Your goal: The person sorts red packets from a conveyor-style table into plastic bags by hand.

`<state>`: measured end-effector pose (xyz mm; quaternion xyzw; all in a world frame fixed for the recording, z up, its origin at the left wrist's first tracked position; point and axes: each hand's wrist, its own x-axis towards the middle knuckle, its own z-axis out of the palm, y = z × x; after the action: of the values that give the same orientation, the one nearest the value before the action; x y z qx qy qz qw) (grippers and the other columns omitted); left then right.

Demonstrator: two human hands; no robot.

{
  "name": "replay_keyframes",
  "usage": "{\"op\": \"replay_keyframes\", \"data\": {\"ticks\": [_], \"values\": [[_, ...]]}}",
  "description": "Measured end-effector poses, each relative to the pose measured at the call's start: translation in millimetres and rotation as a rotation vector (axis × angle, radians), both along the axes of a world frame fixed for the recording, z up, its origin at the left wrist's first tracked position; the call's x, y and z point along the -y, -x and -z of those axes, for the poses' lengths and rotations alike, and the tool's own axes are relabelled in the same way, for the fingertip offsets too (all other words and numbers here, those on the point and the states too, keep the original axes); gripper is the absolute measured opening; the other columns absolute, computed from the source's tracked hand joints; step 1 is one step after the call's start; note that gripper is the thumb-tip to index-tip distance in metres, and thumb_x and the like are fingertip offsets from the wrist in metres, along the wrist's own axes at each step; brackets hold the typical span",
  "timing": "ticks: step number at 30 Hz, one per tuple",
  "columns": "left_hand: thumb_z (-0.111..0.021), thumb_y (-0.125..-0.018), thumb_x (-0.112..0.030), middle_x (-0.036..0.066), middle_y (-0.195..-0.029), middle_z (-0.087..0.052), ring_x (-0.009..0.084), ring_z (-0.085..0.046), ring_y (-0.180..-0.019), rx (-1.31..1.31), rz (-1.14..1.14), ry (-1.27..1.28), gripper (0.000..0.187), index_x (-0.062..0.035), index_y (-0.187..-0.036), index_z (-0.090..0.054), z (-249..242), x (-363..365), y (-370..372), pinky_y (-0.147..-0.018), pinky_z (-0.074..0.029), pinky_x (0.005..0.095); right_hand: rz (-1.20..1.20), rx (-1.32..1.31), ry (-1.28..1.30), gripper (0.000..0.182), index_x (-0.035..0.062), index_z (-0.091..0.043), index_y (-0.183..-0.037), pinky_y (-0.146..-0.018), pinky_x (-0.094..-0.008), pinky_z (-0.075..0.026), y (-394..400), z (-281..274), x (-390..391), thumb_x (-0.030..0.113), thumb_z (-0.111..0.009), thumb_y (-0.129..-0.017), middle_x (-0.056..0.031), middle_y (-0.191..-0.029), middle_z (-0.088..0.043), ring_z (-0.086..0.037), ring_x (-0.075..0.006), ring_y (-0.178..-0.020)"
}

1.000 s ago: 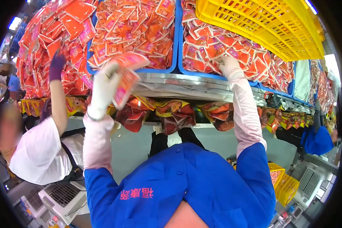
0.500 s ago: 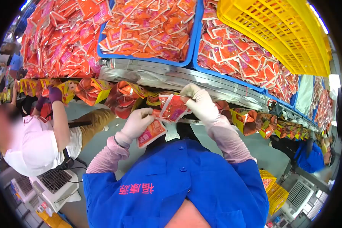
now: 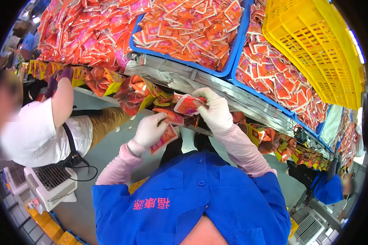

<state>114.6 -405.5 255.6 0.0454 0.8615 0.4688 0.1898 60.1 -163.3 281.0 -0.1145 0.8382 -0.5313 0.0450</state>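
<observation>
In the head view, both hands wear white gloves and work close together just below the metal shelf edge [image 3: 216, 83]. The left hand [image 3: 149, 130] is closed on a few flat red packets [image 3: 164, 139], which stick out from its fingers toward the right, under that shelf edge. The right hand [image 3: 216, 112] is pinched on another red packet [image 3: 188, 104], held a little higher and nearer the shelf edge, with its fingers curled over the packet's right end. The two hands are apart but near, and the packets they hold nearly meet between them.

Above the shelf edge sit blue bins [image 3: 233, 53] heaped with the same red and orange packets. Further above and to the right of it lies a yellow crate [image 3: 315, 49], tilted over the bins. Just below the shelf edge hangs a row of larger red and yellow bags [image 3: 131, 96], running left and right past the hands.

Left of and below the shelf edge, another person in a white shirt [image 3: 37, 134] reaches a purple-gloved hand [image 3: 59, 77] up to the hanging bags. Far to the lower right of it stands someone in a blue jacket [image 3: 327, 190]. The wearer's own blue coat [image 3: 192, 204] fills the bottom of the view.
</observation>
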Motion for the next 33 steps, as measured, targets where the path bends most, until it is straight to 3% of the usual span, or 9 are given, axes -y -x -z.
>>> {"op": "replay_keyframes", "data": {"ticks": [4, 10, 11, 13, 15, 19, 25, 30, 33], "values": [[-0.072, -0.085, -0.031, 0.017, -0.080, -0.068, 0.0371, -0.070, -0.076, -0.082, 0.133, 0.410, 0.031, -0.0059, -0.100, -0.065, 18.7, 24.0, -4.3, -0.065, -0.053, 0.0470, -0.150, -0.219, -0.153, 0.019, 0.0061, -0.064, -0.099, -0.075, -0.0403, -0.054, 1.5, 25.5, 37.4, 0.002, -0.072, -0.082, -0.0139, -0.094, -0.067, -0.066, -0.0351, -0.087], [-0.069, -0.083, -0.019, 0.012, -0.084, -0.067, 0.0300, -0.071, -0.075, -0.302, 0.222, 0.711, 0.024, -0.0105, -0.104, -0.064, 62.5, 46.3, -23.0, -0.061, -0.056, 0.0434, -0.544, -0.513, -0.419, 0.014, 0.0094, -0.063, -0.104, -0.070, -0.0400, -0.055, -4.7, 57.1, 90.1, 0.009, -0.053, -0.095, -0.0100, -0.091, -0.062, -0.066, -0.0284, -0.088], [-0.069, -0.081, -0.016, 0.011, -0.082, -0.065, 0.0295, -0.070, -0.072, -0.360, 0.197, 0.621, 0.023, -0.0121, -0.103, -0.064, 58.2, 47.4, -19.0, -0.059, -0.055, 0.0420, -0.774, -0.258, -0.819, 0.017, 0.0088, -0.064, -0.109, -0.075, -0.0404, -0.056, 3.8, 66.9, 108.5, 0.014, -0.055, -0.095, -0.0087, -0.098, -0.066, -0.067, -0.0268, -0.097], [-0.070, -0.081, -0.016, 0.011, -0.085, -0.065, 0.0306, -0.069, -0.072, -0.351, 0.183, 0.564, 0.023, -0.0120, -0.103, -0.065, 49.7, 46.7, -18.0, -0.060, -0.054, 0.0426, -0.068, 0.984, -0.424, 0.025, 0.0074, -0.064, -0.115, -0.083, -0.0411, -0.056, 21.4, 76.7, 143.0, 0.020, -0.058, -0.095, -0.0077, -0.114, -0.069, -0.069, -0.0257, -0.104], [-0.071, -0.081, -0.012, 0.012, -0.092, -0.069, 0.0332, -0.069, -0.076, -0.351, 0.098, 0.432, 0.028, -0.0108, -0.108, -0.068, 41.4, 46.5, -14.8, -0.064, -0.055, 0.0425, -0.693, 0.294, -1.011, 0.029, 0.0061, -0.073, -0.111, -0.083, -0.0420, -0.057, 45.6, 129.0, 157.9, 0.022, -0.068, -0.087, -0.0131, -0.120, -0.072, -0.071, -0.0297, -0.104], [-0.065, -0.086, -0.002, 0.007, -0.096, -0.071, 0.0132, -0.068, -0.080, 0.017, -0.259, -0.189, 0.034, -0.0025, -0.120, -0.065, -13.7, 61.1, -7.4, -0.077, -0.053, 0.0257, -0.605, 0.220, -0.537, 0.049, -0.0006, -0.062, -0.125, -0.085, -0.0458, -0.055, 51.4, 4.9, 97.1, 0.021, -0.070, -0.082, -0.0229, -0.103, -0.071, -0.069, -0.0391, -0.098], [-0.059, -0.090, 0.005, -0.002, -0.091, -0.064, 0.0044, -0.056, -0.086, 0.118, -0.340, -0.775, 0.015, 0.0010, -0.103, -0.064, -26.8, 2.7, 23.3, -0.077, -0.047, 0.0208, -0.011, 0.509, 0.037, 0.022, 0.0021, -0.063, -0.115, -0.076, -0.0286, -0.053, 49.6, -50.5, -46.4, 0.012, -0.064, -0.095, -0.0066, -0.101, -0.069, -0.065, -0.0110, -0.089], [-0.073, -0.080, -0.005, 0.010, -0.095, -0.065, 0.0237, -0.065, -0.085, -0.636, 0.195, -0.224, 0.017, -0.0034, -0.096, -0.066, 6.8, -57.7, 40.7, -0.084, -0.052, 0.0329, 0.199, 0.359, 0.367, 0.020, 0.0036, -0.062, -0.113, -0.076, -0.0296, -0.052, 22.6, -2.7, -42.7, 0.007, -0.063, -0.094, -0.0068, -0.094, -0.069, -0.062, -0.0117, -0.085], [-0.079, -0.076, -0.025, 0.012, -0.098, -0.066, 0.0302, -0.065, -0.090, -0.504, 0.469, 0.192, 0.028, -0.0058, -0.093, -0.068, 29.2, -52.0, 37.8, -0.097, -0.049, 0.0420, -0.063, 0.277, 0.022, 0.031, 0.0069, -0.062, -0.111, -0.077, -0.0375, -0.052, 13.2, 19.3, -21.3, 0.000, -0.060, -0.081, -0.0186, -0.091, -0.067, -0.067, -0.0251, -0.082]]}}
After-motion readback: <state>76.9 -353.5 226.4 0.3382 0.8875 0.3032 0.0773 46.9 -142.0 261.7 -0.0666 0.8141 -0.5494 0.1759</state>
